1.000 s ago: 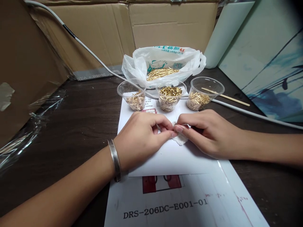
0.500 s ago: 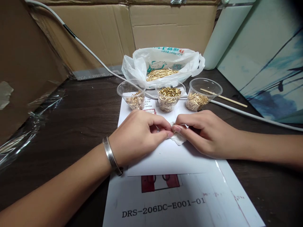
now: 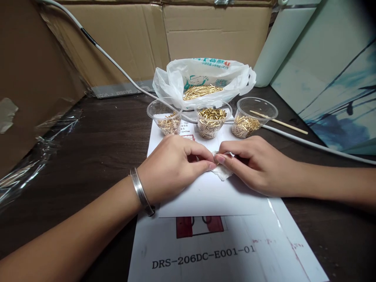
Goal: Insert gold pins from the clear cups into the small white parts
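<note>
- The left hand (image 3: 176, 168) comes in palm down, its thumb and index tips drawn together into a pinch; I cannot tell what, if anything, sits between them.
- The right hand (image 3: 258, 168) meets it fingertip to fingertip, thumb and index finger likewise closed up; a part held there would be too small and too covered to make out.
- A crumpled white tissue (image 3: 222, 173) lies directly under the joined grip, partly covered by the fingers; whether the tips press on it I cannot tell.
- Beneath the tissue and the grip is a plain white sheet (image 3: 188, 203), and on the wearer's side of the grip a larger printed sheet (image 3: 205, 270) shows below it, lettered DRS-206DC-E001-01.
- Just beyond the grip, slightly left, stands a clear left cup (image 3: 152, 113) with small gold pieces in it.
- Straight beyond the grip is a clear middle cup (image 3: 229, 111), fuller, with gold tubes.
- Beyond and right of the grip is a clear right cup (image 3: 242, 108), also part-filled with gold pieces.
- A wooden stick (image 3: 292, 127) slants past that cup, farther right of the grip.
- Behind the cups, a white plastic bag (image 3: 167, 80) opens toward the grip, showing long gold pins (image 3: 202, 92).
- A metal bracelet (image 3: 140, 192) circles the left wrist, left of the grip.
- The dark desk (image 3: 111, 137) carries everything.
</note>
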Tool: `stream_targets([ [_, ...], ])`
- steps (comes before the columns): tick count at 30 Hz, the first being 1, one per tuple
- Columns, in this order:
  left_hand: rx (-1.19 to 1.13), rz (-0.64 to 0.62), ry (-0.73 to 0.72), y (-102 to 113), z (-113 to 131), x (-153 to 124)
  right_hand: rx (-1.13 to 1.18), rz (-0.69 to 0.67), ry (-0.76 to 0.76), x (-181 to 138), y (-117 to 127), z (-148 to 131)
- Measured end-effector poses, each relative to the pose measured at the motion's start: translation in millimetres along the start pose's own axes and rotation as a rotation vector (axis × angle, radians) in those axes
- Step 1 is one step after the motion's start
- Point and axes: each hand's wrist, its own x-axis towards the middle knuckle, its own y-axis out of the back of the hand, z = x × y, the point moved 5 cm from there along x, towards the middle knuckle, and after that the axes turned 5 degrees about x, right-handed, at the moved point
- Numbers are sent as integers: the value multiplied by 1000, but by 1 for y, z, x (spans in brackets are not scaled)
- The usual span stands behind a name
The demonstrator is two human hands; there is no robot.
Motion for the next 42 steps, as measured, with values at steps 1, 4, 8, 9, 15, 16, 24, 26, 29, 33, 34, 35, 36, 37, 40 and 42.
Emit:
stream_targets([
  [1,3,5,-6,0,1,0,1,-3,-6,0,0,0],
  [4,13,15,-23,1,2,0,-1,-9,-8,1,0,0],
  [8,21,6,-25,1,2,0,-6,-17,15,2,0,-1],
  [9,21,-1,-21,1,2,0,-8,-23,22,2,0,-1],
  [15,4,-38,3,2,-1,-1,-34,-84,73,5,0,-4],
  [16,3,-40,1,2,0,0,-37,-98,85,6,1,-5],
  [24,-11,-30,-26,1,-2,0,-42,-170,133,9,3,-8],
  [26,-16,-33,-20,1,-2,1,-58,-170,142,8,2,-9],
  [29,-13,-40,-8,0,-3,1,-92,-110,141,5,0,-7],
  [33,-23,-29,-2,0,-3,1,-69,-100,111,4,-3,-4],
  [34,-25,-27,-1,0,-3,1,-62,-99,106,4,-3,-3],
  [35,-25,-27,1,0,-3,1,-61,-99,102,4,-3,-3],
  [36,-23,-27,2,0,-3,1,-67,-102,99,4,-2,-4],
  [37,-19,-28,1,0,-3,1,-78,-107,98,4,-3,-4],
  [40,6,-30,-8,1,-1,1,-109,-129,114,4,-4,-6],
  [42,26,-25,-14,2,0,1,-118,-130,121,4,-4,-6],
])
